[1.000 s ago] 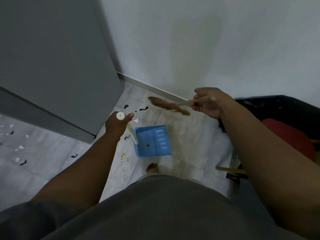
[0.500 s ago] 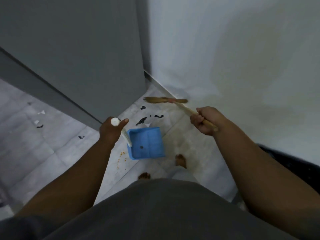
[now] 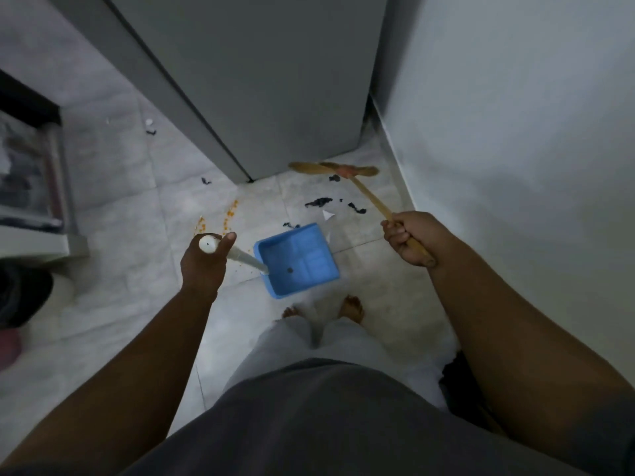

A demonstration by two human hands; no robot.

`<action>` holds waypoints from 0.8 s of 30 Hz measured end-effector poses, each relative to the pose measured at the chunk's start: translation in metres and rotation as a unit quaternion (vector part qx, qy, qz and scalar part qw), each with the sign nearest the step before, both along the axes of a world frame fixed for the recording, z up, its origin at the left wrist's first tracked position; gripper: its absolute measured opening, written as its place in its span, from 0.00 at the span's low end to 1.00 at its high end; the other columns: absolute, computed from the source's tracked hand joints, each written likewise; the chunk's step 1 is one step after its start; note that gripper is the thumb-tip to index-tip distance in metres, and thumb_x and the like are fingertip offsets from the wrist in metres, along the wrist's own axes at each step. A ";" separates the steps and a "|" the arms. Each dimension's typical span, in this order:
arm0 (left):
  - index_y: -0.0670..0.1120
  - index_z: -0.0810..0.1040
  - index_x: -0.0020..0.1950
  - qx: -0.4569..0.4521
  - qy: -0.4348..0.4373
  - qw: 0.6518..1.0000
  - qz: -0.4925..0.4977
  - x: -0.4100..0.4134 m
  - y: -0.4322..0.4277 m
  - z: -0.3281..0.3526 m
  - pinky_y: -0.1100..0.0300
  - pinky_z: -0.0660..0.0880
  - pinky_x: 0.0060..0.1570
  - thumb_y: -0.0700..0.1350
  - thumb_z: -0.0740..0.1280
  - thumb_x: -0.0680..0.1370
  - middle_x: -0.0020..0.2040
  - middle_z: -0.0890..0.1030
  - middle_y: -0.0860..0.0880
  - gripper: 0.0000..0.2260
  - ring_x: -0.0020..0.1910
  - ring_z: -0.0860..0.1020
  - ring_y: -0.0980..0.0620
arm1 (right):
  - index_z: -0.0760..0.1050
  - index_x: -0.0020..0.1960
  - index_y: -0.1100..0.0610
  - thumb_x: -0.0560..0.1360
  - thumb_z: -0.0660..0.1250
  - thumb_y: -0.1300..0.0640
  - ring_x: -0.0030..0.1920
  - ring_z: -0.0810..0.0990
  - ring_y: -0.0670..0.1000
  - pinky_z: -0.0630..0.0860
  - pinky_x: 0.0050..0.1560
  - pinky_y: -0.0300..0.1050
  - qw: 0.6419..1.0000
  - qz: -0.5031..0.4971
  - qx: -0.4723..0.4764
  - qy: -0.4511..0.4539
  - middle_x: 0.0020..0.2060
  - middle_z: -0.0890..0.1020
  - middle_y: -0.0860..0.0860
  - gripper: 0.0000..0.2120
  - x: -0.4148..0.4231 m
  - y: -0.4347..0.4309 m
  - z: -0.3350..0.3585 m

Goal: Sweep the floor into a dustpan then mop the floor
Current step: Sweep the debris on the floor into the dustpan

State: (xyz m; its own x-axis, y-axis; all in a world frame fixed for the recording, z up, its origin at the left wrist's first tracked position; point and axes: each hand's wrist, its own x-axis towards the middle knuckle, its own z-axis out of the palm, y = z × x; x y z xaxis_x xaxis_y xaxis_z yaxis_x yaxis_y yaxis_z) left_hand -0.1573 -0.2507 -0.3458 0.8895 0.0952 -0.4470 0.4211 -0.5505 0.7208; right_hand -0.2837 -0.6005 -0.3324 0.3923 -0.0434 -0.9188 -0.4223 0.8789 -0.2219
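Dustpan, blue and square, stands on the tiled floor just in front of the person's bare feet, with its open mouth turned toward the corner. The left hand is closed around the top of its white handle, which slants down to the pan. The right hand grips the wooden stick of the broom, and the bristle head lies far in the corner, between the grey cabinet and the wall. Between broom and dustpan lie dark scraps and one white paper piece. Orange crumbs are scattered more to the left.

I judge that the sweeping step is in hand and mopping is not yet begun. The next move, I think, calls for drawing the broom toward the dustpan so that the scraps go in, with the pan pressed firm on the floor. The crumbs will need a separate stroke.
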 end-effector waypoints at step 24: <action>0.54 0.76 0.40 -0.009 0.019 0.977 0.213 -0.112 -0.028 -0.050 0.43 0.81 0.50 0.66 0.73 0.67 0.36 0.80 0.54 0.17 0.41 0.81 0.50 | 0.63 0.37 0.56 0.82 0.50 0.59 0.18 0.63 0.44 0.60 0.15 0.33 0.997 0.068 0.034 0.030 0.23 0.66 0.49 0.15 0.032 -0.083 -0.054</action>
State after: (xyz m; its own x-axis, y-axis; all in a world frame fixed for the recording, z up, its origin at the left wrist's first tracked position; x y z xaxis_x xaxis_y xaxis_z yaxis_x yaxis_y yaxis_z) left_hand -0.2688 -0.2783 -0.3959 0.7533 0.4450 -0.4842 0.6360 -0.3058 0.7085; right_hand -0.2513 -0.6836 -0.3863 0.3339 0.0700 -0.9400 -0.5496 0.8246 -0.1338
